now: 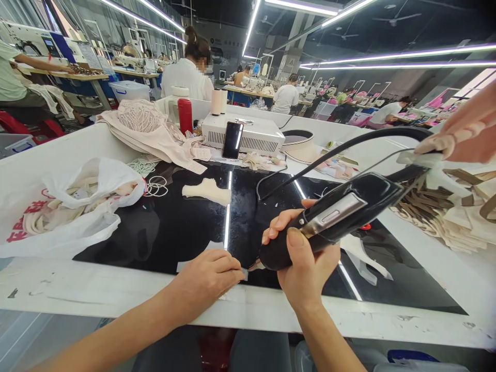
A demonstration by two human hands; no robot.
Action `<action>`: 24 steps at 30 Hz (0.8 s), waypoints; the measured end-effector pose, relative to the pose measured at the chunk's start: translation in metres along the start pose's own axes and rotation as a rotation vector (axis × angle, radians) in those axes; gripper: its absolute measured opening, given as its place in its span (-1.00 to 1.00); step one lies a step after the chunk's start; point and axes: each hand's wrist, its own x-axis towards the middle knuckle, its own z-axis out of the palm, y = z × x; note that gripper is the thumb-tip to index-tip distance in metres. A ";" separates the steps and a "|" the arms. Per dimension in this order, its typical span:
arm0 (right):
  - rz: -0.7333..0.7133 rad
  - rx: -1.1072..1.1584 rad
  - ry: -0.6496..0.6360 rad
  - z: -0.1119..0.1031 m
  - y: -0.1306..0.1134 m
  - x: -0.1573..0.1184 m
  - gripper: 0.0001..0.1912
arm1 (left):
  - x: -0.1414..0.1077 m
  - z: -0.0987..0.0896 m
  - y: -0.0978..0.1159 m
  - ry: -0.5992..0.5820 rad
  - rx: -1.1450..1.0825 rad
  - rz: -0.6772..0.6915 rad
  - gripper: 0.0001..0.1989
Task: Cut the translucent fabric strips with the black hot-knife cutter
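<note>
Right hand [308, 266]: between 4 and 5 o'clock in the view, grip clenched round the black handheld tool [337, 214], thumb pressed on its near side.
Black handheld tool: big thing, fills most of 3 to 5 o'clock. It's tilted, blunt end low and close to the left fingertips, cord end up around 3. Can't tell if it's touching anything underneath.
Cord [349, 138]: black, loops over from 2 o'clock.
Left hand [209, 276]: at 7 o'clock, fingers bunched on a pale strip [215, 246]. Pinching or just pressing? Honestly can't tell.
Pale strip: also 7 o'clock, on the black sheet [151, 232] by its near edge, partly hidden by the hand.
Cream piece [207, 191]: flat on the sheet at 9.
White piece [358, 250]: over at 4, partly behind the tool.
Plastic bag [58, 240]: just under 9, stuffed with pale bits.
Back of the table [135, 289]: bra pile [143, 124] at 10, phone [232, 139] at 11, vented white box [251, 133] at 12.
Strap stack [434, 212]: 3 o'clock.
Someone else's hand [465, 132]: between 2 and 3, blurry, by the cord.
</note>
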 end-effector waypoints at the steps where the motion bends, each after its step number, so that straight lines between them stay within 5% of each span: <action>1: -0.003 0.008 0.007 0.001 -0.001 0.001 -0.60 | -0.001 0.000 0.000 -0.003 -0.001 -0.001 -0.82; 17: -0.006 -0.005 -0.016 -0.001 0.000 -0.003 -0.59 | 0.000 -0.001 0.001 -0.014 -0.002 0.003 -0.79; 24: -0.015 -0.005 -0.023 0.000 0.000 -0.003 -0.60 | 0.005 -0.007 0.008 0.015 0.038 -0.098 -0.81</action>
